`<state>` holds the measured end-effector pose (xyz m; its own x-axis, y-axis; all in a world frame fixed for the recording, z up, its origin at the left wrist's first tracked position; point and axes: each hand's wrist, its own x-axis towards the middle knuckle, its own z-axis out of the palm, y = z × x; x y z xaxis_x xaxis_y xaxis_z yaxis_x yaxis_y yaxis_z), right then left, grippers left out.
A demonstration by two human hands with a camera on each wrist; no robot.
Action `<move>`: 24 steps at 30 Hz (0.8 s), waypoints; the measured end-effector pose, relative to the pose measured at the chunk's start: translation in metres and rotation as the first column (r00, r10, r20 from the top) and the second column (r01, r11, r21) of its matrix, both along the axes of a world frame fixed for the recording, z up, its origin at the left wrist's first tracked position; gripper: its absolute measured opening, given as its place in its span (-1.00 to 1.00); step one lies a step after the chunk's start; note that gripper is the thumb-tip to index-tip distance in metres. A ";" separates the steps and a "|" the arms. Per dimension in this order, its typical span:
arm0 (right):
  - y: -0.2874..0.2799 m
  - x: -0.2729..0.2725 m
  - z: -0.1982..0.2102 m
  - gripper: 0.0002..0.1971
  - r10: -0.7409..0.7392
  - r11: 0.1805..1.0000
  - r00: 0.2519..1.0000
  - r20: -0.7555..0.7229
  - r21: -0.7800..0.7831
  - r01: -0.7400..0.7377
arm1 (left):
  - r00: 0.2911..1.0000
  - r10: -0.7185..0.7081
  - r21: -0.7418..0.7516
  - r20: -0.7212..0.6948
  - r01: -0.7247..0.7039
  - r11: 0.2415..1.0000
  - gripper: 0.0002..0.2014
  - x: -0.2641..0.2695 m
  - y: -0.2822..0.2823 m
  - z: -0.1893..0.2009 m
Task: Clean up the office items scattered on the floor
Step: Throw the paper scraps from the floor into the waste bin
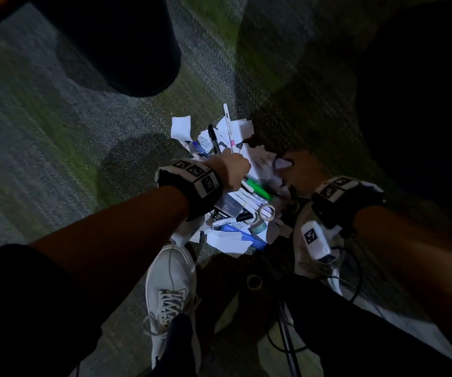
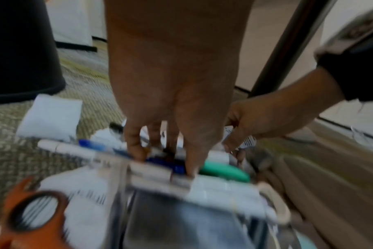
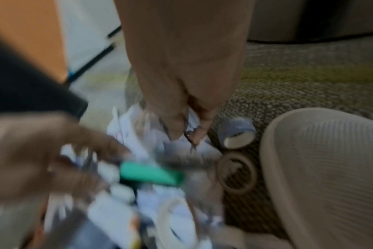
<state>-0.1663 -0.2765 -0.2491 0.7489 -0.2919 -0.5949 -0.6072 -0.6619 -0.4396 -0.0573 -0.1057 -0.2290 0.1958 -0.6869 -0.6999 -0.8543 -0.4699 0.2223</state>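
Beside the paper pile (image 1: 235, 240), white shoe (image 1: 170, 278), black bin (image 1: 127, 44).

Each wrist carries a black strap (image 1: 192, 183) with white square-coded markers; the feet wear white laced sneakers (image 1: 169, 284).

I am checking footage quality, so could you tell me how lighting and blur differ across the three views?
Head view: dim and underexposed, with dark corners, yet the green marker and tape roll stay fairly sharp. Left wrist view: brighter, but the orange scissors and nearby papers are smeared with blur. Right wrist view: the blurriest, the left hand streaked.
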 end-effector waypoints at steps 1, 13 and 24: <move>-0.005 0.002 0.001 -0.71 -0.030 1.000 0.999 0.022 0.007 0.030 | 0.999 -0.023 0.045 -0.047 0.025 0.999 -0.67 0.006 -0.003 0.004; 0.033 0.027 -0.003 -0.54 0.077 0.996 0.994 0.082 -0.059 -0.072 | 0.974 0.227 -0.105 0.011 -0.225 0.969 -0.51 0.025 -0.051 -0.012; 0.017 0.023 0.028 -0.75 -0.130 0.958 0.971 0.199 0.280 0.071 | 0.843 0.468 -0.285 -0.264 -0.532 0.798 -0.75 0.025 -0.015 -0.013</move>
